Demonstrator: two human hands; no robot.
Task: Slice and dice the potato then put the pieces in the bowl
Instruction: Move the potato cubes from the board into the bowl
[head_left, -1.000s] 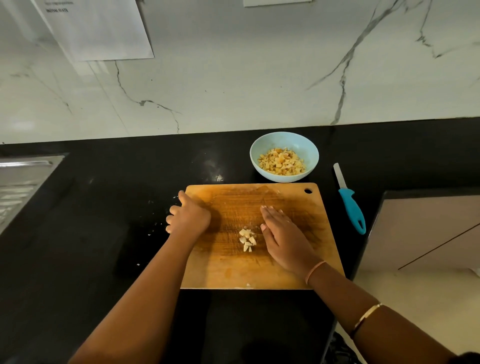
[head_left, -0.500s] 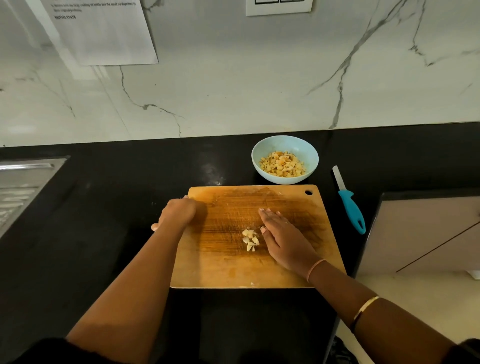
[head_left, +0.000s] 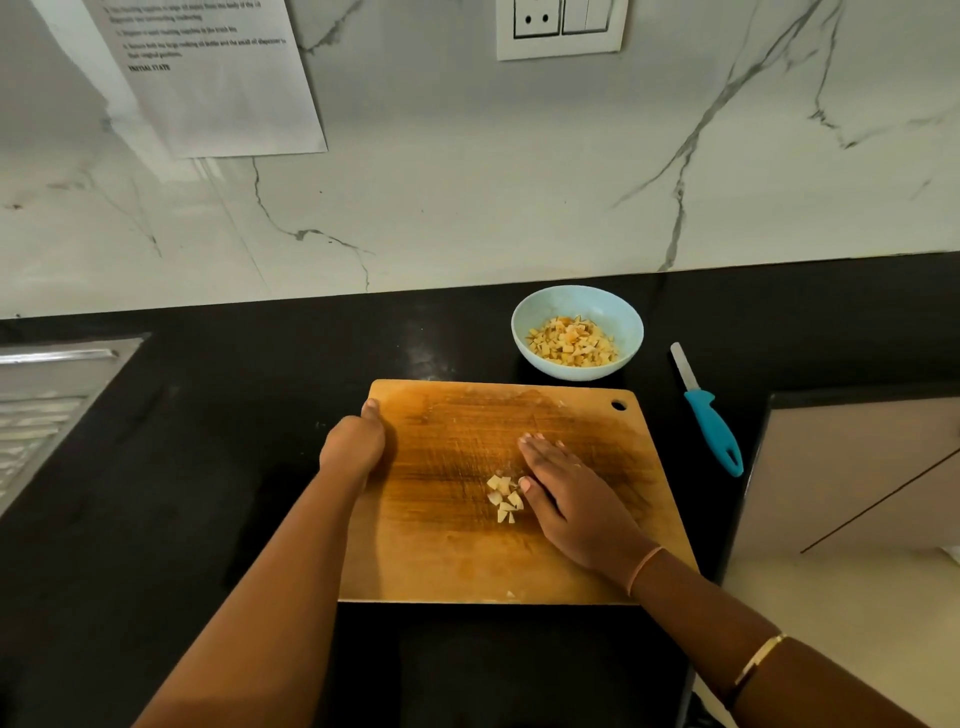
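A small heap of diced potato pieces (head_left: 504, 498) lies near the middle of the wooden cutting board (head_left: 457, 561). My right hand (head_left: 571, 493) rests flat on the board, fingers together, its thumb side touching the heap. My left hand (head_left: 354, 447) grips the board's left edge, thumb on top. A light blue bowl (head_left: 618, 317) holding diced potato (head_left: 571, 340) stands just behind the board's far right corner. A knife with a blue handle (head_left: 711, 428) and white blade lies on the counter to the right of the board.
The black counter (head_left: 208, 441) runs back to a marble wall. A steel sink drainer (head_left: 47, 410) is at the far left. The counter ends at the right, by a beige cabinet (head_left: 857, 467). Small scraps lie on the counter left of the board.
My left hand shifted from resting on the board to gripping its left edge. The board has turned slightly. My right hand stays beside the heap.
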